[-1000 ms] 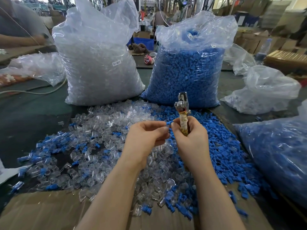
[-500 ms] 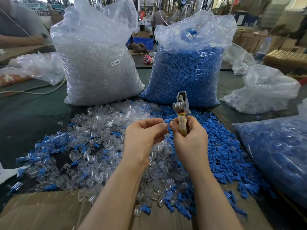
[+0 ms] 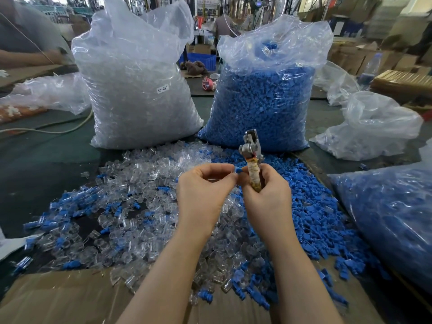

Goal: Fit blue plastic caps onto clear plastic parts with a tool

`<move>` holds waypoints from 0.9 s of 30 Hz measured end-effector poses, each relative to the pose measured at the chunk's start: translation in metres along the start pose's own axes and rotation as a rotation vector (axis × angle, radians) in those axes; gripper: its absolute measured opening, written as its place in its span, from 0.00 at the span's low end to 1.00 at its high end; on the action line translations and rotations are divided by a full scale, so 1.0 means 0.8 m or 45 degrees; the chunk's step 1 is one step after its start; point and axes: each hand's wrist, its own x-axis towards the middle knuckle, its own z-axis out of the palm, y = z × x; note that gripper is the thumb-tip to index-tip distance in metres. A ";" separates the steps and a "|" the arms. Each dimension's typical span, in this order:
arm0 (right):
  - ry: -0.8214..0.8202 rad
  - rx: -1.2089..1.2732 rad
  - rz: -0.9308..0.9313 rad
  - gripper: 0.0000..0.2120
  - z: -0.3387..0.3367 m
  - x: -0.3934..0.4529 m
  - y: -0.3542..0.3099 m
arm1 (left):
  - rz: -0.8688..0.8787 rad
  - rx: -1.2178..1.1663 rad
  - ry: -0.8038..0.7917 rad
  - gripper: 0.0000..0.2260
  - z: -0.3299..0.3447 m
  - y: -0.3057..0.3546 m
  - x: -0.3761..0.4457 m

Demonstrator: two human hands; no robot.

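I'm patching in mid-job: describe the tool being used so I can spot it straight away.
Find the big bag of blue caps standing at the back right of the table. Just in front of its base, the right hand grips the tool upright. It is the only metal thing among the plastic: a silver head on a handle wrapped in yellowish tape.

One readable marking: a small white label point(image 3: 162, 88) reading "SJ-017", black characters on white, stuck slightly tilted on the front of the big bag of clear parts point(image 3: 140, 94) standing at left behind the loose pile. No print can be made out on the neighbouring bag of blue caps point(image 3: 259, 106). Boxes and signs in the background are too blurred to read.
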 end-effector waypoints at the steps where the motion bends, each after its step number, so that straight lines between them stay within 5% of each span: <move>1: -0.014 0.004 0.004 0.02 0.000 0.000 0.000 | 0.024 0.032 0.005 0.08 0.000 -0.001 0.001; 11: -0.195 0.121 0.093 0.03 -0.009 0.002 -0.008 | 0.159 0.180 0.053 0.07 -0.001 -0.013 0.004; 20: -0.573 -0.017 0.160 0.05 -0.037 0.005 0.001 | -0.002 -0.174 -0.018 0.07 -0.005 -0.008 0.010; 27: -0.676 -0.021 0.126 0.05 -0.040 0.003 -0.001 | 0.007 -0.220 -0.075 0.05 -0.013 -0.010 0.015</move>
